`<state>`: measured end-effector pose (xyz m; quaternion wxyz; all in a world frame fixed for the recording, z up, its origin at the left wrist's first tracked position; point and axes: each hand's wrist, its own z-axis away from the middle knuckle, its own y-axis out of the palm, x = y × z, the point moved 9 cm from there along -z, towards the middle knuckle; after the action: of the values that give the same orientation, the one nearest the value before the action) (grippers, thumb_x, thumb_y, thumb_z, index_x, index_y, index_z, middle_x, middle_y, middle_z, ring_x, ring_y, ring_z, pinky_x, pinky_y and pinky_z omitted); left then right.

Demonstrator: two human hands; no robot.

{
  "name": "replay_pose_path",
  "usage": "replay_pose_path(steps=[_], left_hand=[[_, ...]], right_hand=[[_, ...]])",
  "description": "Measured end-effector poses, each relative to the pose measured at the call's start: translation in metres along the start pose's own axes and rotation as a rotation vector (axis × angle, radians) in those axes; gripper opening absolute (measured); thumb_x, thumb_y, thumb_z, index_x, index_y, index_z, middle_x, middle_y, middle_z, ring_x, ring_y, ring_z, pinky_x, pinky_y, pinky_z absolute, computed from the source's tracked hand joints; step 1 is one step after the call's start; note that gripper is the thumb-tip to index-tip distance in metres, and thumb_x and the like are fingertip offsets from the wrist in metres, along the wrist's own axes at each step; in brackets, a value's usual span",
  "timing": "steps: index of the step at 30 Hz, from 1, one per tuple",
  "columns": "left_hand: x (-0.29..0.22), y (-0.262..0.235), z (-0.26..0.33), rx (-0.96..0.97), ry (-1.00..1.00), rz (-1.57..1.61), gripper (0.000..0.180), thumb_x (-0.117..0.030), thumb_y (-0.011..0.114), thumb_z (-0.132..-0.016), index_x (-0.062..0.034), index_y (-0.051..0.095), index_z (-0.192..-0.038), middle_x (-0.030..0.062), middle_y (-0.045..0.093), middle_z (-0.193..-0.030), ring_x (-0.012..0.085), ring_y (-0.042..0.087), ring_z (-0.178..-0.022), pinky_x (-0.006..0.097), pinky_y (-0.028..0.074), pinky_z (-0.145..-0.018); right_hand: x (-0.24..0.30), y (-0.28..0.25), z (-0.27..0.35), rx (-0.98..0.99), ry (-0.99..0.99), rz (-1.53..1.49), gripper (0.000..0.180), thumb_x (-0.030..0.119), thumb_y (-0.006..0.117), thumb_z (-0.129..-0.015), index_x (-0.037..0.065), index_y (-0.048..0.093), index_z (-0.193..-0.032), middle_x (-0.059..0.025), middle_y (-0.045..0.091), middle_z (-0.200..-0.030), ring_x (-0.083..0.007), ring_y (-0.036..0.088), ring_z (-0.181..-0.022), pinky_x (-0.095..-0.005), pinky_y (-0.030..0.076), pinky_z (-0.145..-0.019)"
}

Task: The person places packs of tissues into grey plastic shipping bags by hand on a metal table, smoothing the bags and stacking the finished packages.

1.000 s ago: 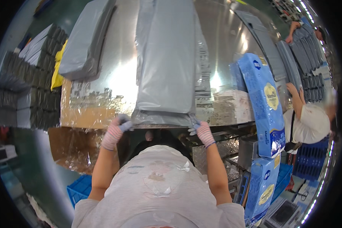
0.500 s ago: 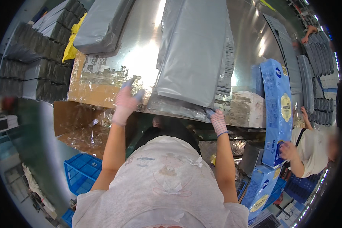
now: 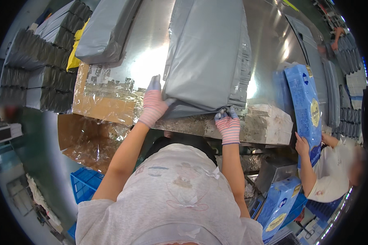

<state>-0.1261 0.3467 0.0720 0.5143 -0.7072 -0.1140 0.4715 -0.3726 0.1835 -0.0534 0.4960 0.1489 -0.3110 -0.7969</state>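
The steel tabletop (image 3: 265,45) carries the long grey bag (image 3: 204,53), lying lengthwise before the person with its near end close to the edge. The left hand (image 3: 153,104) is spread along the bag's left side, thumb by the corner; keeping that palm flat should steady it. The right hand's (image 3: 227,122) grip is pinching the loose flap (image 3: 188,110) near its right corner; a low, even pull would probably avoid creases or tearing.
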Motion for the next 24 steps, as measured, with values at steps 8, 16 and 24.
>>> replay_pose_path(steps=[8, 16, 24], left_hand=[[0.107, 0.05, 0.107, 0.127, -1.14, 1.271, 0.048, -0.05, 0.055, -0.081, -0.0057, 0.057, -0.099, 0.0061, 0.059, -0.068, 0.0153, 0.057, -0.056, 0.027, 0.046, -0.045], [0.054, 0.049, 0.044, 0.21, -0.924, 1.552, 0.028, -0.03, 0.054, -0.085, -0.0048, 0.056, -0.075, 0.003, 0.053, -0.056, 0.0124, 0.043, -0.038, 0.024, 0.031, -0.032], [0.041, 0.042, -0.039, 0.155, -0.711, 1.286, 0.025, -0.025, 0.06, -0.085, -0.0005, 0.063, -0.091, 0.0041, 0.06, -0.068, 0.0094, 0.053, -0.053, 0.022, 0.042, -0.046]], right_hand=[[0.01, 0.017, -0.005, -0.268, -0.083, 0.162, 0.016, 0.026, 0.053, -0.082, 0.011, 0.056, -0.077, -0.0033, 0.055, -0.069, -0.0216, 0.046, -0.057, -0.0344, 0.035, -0.047], [0.028, 0.003, -0.021, -0.326, -0.001, 0.422, 0.032, 0.029, 0.062, -0.074, 0.011, 0.057, -0.1, -0.0043, 0.059, -0.105, -0.0227, 0.054, -0.096, -0.043, 0.043, -0.078], [0.066, 0.005, -0.033, -0.14, -0.24, 0.309, 0.032, 0.03, 0.058, -0.079, 0.007, 0.057, -0.1, -0.0057, 0.06, -0.095, -0.0189, 0.058, -0.082, -0.0329, 0.049, -0.072]])
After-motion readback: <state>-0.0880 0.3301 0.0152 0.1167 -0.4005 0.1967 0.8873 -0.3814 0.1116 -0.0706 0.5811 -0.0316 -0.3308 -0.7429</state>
